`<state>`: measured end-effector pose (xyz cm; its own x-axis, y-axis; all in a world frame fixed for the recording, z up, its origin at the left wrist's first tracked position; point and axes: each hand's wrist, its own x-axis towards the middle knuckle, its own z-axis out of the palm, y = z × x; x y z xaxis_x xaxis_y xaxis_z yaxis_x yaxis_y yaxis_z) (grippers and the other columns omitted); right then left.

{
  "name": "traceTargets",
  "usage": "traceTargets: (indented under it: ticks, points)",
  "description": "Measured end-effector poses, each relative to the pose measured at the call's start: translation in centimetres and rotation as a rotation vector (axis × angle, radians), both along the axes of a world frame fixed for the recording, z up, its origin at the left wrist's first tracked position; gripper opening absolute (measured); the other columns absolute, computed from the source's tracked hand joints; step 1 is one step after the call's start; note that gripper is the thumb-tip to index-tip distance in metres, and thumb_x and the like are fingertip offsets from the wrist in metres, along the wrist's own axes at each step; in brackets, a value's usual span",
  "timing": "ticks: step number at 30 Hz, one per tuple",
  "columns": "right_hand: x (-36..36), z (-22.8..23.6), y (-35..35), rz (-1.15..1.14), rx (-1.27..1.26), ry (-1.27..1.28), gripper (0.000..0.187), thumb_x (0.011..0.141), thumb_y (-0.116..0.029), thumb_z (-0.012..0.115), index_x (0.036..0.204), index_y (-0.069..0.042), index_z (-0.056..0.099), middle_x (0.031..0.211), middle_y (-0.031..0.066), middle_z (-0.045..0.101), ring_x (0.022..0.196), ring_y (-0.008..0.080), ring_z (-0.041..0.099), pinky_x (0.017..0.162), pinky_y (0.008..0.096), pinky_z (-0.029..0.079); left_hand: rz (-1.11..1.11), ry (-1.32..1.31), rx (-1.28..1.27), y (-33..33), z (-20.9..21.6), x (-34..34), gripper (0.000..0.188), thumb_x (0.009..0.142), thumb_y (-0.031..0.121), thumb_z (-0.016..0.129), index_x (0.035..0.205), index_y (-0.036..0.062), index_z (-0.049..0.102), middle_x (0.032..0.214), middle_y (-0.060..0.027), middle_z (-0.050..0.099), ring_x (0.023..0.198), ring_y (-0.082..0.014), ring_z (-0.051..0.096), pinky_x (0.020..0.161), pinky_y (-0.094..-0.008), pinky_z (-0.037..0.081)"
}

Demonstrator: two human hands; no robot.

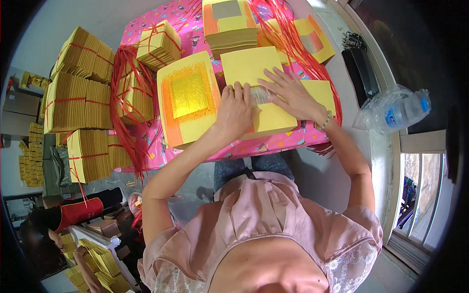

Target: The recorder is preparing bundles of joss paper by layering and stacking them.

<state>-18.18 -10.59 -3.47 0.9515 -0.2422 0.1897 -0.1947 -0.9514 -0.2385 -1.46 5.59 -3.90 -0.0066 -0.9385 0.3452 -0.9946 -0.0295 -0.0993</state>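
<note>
My left hand (235,112) rests on a stack of yellow paper sheets (273,119), its fingers stretched forward along the left side. On the same stack lies my right hand (293,95), palm down with fingers spread. A silvery patch shows on the paper between the hands. Just beyond them a plain yellow sheet (249,63) lies across the far part of the stack. To the left of my left hand sits a thick yellow paper stack (163,122) topped by a shiny gold square (189,96) with orange edges. Neither hand grips anything visible.
A pink patterned cloth (195,41) covers the table. Bundles of yellow paper (78,100) tied with red strips stand on the left. Red strips (288,34) trail over the right side. A bagged water bottle (400,112) is at right. Another person's hand (85,256) is lower left.
</note>
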Motion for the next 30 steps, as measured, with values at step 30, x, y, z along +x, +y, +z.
traceTargets:
  ticks: [30]
  points:
    - [-8.7, 1.3, -4.7, -0.513, 1.383, -0.496, 0.041, 0.099, -0.024, 0.060, 0.134, -0.006, 0.051, 0.121, 0.0051, 0.064, 0.102, 0.0125, 0.064, 0.084, 0.0275, 0.053, -0.184, -0.315, -0.264, -7.3, 4.2, -7.7, 0.035, 0.076, 0.016, 0.063, 0.109, 0.0029, 0.065, 0.096, -0.0054, 0.049, 0.089, -0.0207, 0.051, 0.071, -0.0332, 0.041]
